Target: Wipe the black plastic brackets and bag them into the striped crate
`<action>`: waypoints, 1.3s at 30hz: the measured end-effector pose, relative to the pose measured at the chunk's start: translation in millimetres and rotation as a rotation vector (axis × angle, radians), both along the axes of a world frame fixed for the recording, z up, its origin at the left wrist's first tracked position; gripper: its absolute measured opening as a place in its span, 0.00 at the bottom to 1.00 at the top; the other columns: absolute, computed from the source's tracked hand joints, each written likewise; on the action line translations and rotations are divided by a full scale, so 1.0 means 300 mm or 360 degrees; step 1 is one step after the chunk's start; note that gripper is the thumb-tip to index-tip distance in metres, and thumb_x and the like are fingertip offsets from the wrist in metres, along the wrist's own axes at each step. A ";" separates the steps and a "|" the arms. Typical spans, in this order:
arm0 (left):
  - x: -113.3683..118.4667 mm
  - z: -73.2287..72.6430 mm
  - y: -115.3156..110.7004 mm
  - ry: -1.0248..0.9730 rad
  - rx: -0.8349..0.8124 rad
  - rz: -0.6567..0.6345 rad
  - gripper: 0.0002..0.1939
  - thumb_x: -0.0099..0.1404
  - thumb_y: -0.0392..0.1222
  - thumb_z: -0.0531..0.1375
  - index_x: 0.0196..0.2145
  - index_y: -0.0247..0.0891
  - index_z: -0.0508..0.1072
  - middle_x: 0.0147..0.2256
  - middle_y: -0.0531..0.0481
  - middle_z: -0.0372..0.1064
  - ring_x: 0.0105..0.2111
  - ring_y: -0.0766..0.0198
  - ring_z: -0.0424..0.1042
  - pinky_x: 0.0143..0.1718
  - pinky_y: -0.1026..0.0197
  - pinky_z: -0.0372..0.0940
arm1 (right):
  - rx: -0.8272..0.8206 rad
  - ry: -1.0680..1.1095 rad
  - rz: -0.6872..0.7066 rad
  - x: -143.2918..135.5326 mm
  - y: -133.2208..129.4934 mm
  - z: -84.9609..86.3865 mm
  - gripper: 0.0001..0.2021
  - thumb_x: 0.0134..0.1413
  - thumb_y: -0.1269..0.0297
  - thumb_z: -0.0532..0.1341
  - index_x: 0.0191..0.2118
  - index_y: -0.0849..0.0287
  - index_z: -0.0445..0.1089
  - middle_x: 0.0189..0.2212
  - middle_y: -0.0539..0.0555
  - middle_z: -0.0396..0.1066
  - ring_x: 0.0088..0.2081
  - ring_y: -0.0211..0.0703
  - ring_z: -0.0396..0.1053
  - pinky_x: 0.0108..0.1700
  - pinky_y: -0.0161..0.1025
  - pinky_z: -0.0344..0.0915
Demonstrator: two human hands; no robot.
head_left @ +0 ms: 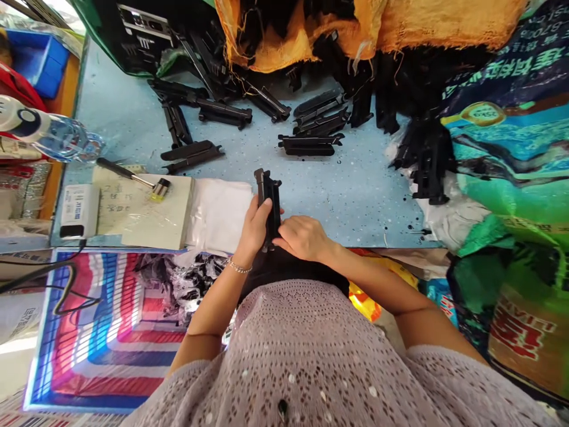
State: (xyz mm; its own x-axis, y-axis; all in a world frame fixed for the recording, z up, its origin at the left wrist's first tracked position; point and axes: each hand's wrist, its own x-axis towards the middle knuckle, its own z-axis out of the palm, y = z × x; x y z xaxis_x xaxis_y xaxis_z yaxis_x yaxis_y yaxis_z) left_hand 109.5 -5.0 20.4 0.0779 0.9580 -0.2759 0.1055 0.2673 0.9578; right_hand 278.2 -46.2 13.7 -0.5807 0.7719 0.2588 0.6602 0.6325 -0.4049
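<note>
A long black plastic part [269,204] stands up from my left hand [255,224], whose fingers are wrapped round it with the thumb on its face. My right hand [304,237] is closed, its thumb and fingertips pressed at the lower right side of the same part. Whether those fingertips also pinch something small cannot be seen. Several similar black parts lie farther back on the blue table [355,190], the closest being one black part [310,144] just beyond my hands.
An orange woven sack [444,26] spills black parts at the back. To the left are a notepad [173,213] with a screwdriver [124,172], a white box [79,210] and a water bottle [66,136]. A striped-lined crate [111,379] stands below; printed bags [511,148] are right.
</note>
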 end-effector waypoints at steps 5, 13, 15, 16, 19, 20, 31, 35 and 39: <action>0.004 -0.065 0.000 0.0791 0.0095 -0.0239 0.22 0.76 0.55 0.48 0.50 0.36 0.73 0.33 0.44 0.74 0.34 0.55 0.75 0.39 0.55 0.68 | 0.0015 -0.0104 -0.0472 0.104 0.235 -0.017 0.20 0.75 0.57 0.46 0.40 0.57 0.73 0.34 0.57 0.74 0.37 0.48 0.68 0.40 0.43 0.60; 0.037 -0.083 -0.017 0.1211 0.0540 -0.0215 0.31 0.74 0.58 0.52 0.64 0.34 0.66 0.50 0.30 0.71 0.52 0.43 0.72 0.55 0.42 0.66 | -0.0047 -0.0258 -0.1057 0.233 0.493 -0.038 0.12 0.68 0.70 0.55 0.53 0.64 0.70 0.49 0.69 0.68 0.54 0.64 0.64 0.54 0.60 0.62; 0.048 -0.084 0.013 0.0718 0.0636 -0.0107 0.33 0.73 0.59 0.54 0.67 0.37 0.60 0.55 0.32 0.67 0.55 0.48 0.69 0.56 0.45 0.66 | -0.0041 -0.0020 -0.0996 0.170 0.384 -0.025 0.12 0.68 0.69 0.55 0.52 0.64 0.70 0.47 0.68 0.68 0.52 0.62 0.65 0.53 0.59 0.64; 0.056 -0.081 0.029 0.0451 0.0620 -0.0044 0.35 0.72 0.60 0.55 0.69 0.40 0.55 0.56 0.34 0.65 0.54 0.52 0.70 0.55 0.48 0.68 | -0.0023 0.0116 -0.0926 0.131 0.318 -0.010 0.11 0.69 0.67 0.55 0.52 0.62 0.69 0.47 0.67 0.68 0.51 0.61 0.65 0.52 0.58 0.66; 0.074 -0.051 0.058 -0.0062 0.0469 0.0185 0.32 0.72 0.58 0.57 0.67 0.47 0.53 0.54 0.43 0.67 0.50 0.60 0.71 0.52 0.55 0.69 | -0.0036 0.0420 -0.0478 0.041 0.153 0.055 0.11 0.71 0.63 0.53 0.53 0.55 0.68 0.44 0.61 0.70 0.47 0.54 0.67 0.50 0.53 0.69; 0.075 -0.034 0.058 -0.0134 0.0403 0.0219 0.28 0.72 0.57 0.57 0.64 0.46 0.57 0.51 0.45 0.68 0.48 0.61 0.71 0.51 0.57 0.69 | -0.0044 0.0492 -0.0380 0.027 0.127 0.078 0.11 0.72 0.61 0.52 0.53 0.54 0.68 0.43 0.59 0.70 0.46 0.52 0.68 0.49 0.51 0.69; 0.035 0.055 0.010 -0.0187 0.0130 0.0037 0.15 0.70 0.50 0.57 0.50 0.40 0.71 0.41 0.47 0.73 0.39 0.61 0.72 0.40 0.59 0.70 | -0.0108 0.0137 -0.0448 0.042 0.249 0.082 0.24 0.76 0.50 0.42 0.34 0.56 0.66 0.29 0.55 0.69 0.33 0.46 0.65 0.35 0.43 0.58; -0.008 0.039 0.040 -0.0086 0.0044 0.0094 0.17 0.72 0.55 0.54 0.44 0.39 0.71 0.32 0.48 0.73 0.29 0.62 0.71 0.30 0.61 0.68 | -0.0057 0.0140 -0.0030 -0.008 0.082 0.053 0.21 0.73 0.50 0.49 0.33 0.56 0.67 0.30 0.55 0.72 0.34 0.46 0.67 0.36 0.42 0.58; -0.048 0.021 0.060 0.0426 0.0150 0.0003 0.20 0.73 0.58 0.52 0.40 0.39 0.72 0.31 0.46 0.75 0.31 0.56 0.75 0.34 0.57 0.67 | -0.0218 0.0084 -0.0153 -0.012 0.088 0.001 0.21 0.75 0.56 0.46 0.32 0.56 0.68 0.26 0.52 0.70 0.28 0.42 0.65 0.31 0.40 0.58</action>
